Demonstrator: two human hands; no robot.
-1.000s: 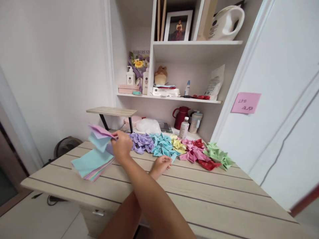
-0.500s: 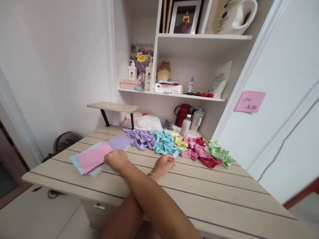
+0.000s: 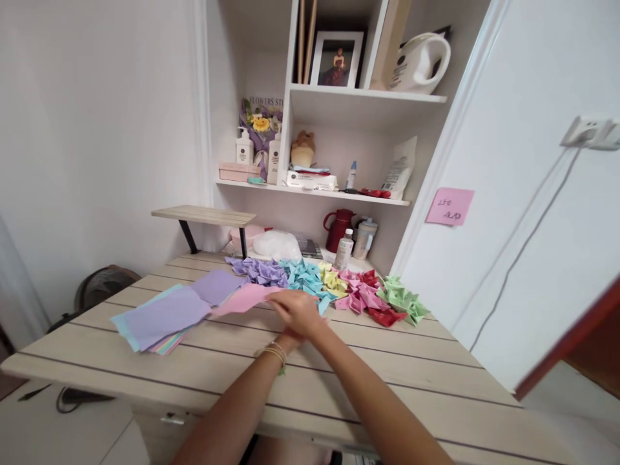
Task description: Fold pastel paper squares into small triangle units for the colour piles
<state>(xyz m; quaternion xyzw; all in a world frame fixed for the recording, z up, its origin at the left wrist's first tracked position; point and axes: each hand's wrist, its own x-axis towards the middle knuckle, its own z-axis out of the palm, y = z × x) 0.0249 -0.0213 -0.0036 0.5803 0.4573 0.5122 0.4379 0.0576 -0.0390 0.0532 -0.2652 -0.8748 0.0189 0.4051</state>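
Pinched in my right hand (image 3: 301,311) is one end of a pink paper sheet (image 3: 243,299), which stretches left above the table. My left hand (image 3: 289,341), with bracelets at its wrist, lies behind and under the right one, and its fingers are mostly hidden. To the left rests a fanned stack of coloured paper (image 3: 159,318), purple on top, with more purple paper (image 3: 214,286) beside it. Just beyond my hands sit folded paper pieces grouped by colour: purple (image 3: 264,274), blue (image 3: 301,276), yellow (image 3: 333,281), pink (image 3: 357,294), red (image 3: 386,317) and green (image 3: 402,300).
A small raised stand (image 3: 203,215) is at the table's back left. Behind the folded pieces are a clear bottle (image 3: 343,250), a red jug (image 3: 339,230) and a pale cup (image 3: 365,239). Shelves (image 3: 349,194) rise above, and a pink note (image 3: 449,206) hangs on the wall.
My right hand has moved right from the stack, drawing the pink sheet off and leaving purple on top. My arms were crossed before; now my hands overlap. The view has turned slightly right.
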